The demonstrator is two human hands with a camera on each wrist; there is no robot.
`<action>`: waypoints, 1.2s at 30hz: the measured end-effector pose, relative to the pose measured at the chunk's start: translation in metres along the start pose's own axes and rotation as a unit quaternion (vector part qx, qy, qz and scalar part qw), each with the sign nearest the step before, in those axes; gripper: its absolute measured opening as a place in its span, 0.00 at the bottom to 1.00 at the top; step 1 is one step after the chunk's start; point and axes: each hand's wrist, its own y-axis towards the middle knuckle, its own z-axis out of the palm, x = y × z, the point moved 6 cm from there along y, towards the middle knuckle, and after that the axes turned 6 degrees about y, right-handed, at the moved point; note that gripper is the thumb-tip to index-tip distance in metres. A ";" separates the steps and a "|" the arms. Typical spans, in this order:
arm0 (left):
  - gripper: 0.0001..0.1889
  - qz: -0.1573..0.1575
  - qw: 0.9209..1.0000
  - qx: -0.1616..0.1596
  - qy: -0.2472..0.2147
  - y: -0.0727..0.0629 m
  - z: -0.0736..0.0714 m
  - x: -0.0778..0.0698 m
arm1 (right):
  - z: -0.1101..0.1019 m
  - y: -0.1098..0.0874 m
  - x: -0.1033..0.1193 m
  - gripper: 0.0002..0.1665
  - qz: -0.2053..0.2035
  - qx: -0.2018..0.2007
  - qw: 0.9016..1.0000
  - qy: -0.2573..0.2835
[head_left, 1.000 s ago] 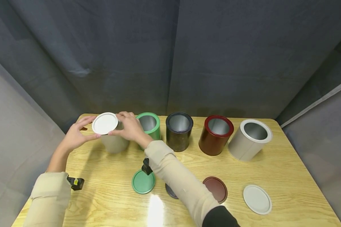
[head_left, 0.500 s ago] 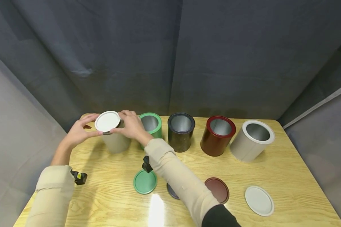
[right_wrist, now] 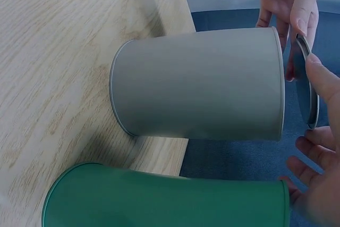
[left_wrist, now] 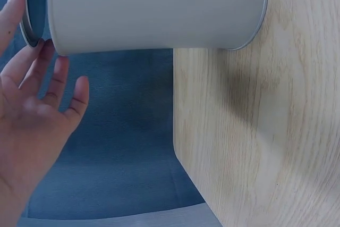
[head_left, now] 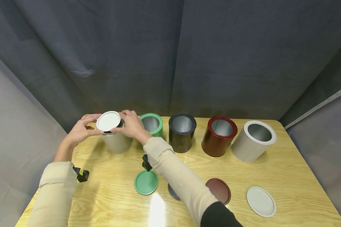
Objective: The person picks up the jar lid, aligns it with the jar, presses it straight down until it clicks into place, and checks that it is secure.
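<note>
Both hands hold a round white lid [head_left: 109, 121] level over the leftmost can, a pale grey paint can [head_left: 116, 144]. My left hand [head_left: 80, 130] pinches the lid's left edge between thumb and fingers. On the right edge, my right hand [head_left: 132, 125] pinches it the same way. Part of the can's rim and dark opening shows under the lid. In the right wrist view a gap parts the lid [right_wrist: 307, 86] from the rim of the grey can [right_wrist: 199, 86]. The left wrist view has the can [left_wrist: 159, 11] beside the fingers of my left hand [left_wrist: 37, 120].
An open green can [head_left: 160, 130] stands right of the grey one. Further right are open black [head_left: 180, 142], dark red [head_left: 214, 146] and white [head_left: 247, 149] cans. Green [head_left: 146, 183], black [head_left: 173, 192], dark red [head_left: 219, 190] and white [head_left: 261, 201] lids lie in front, some partly behind my right sleeve.
The lid and both hands have shifted slightly up and back over the grey can, so more of its rim and opening shows. The head view has turned a little left.
</note>
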 end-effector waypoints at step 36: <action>0.37 -0.044 0.998 0.042 -0.009 0.001 0.008 0.013 | 0.014 0.002 -0.005 0.46 0.008 0.027 0.998 -0.062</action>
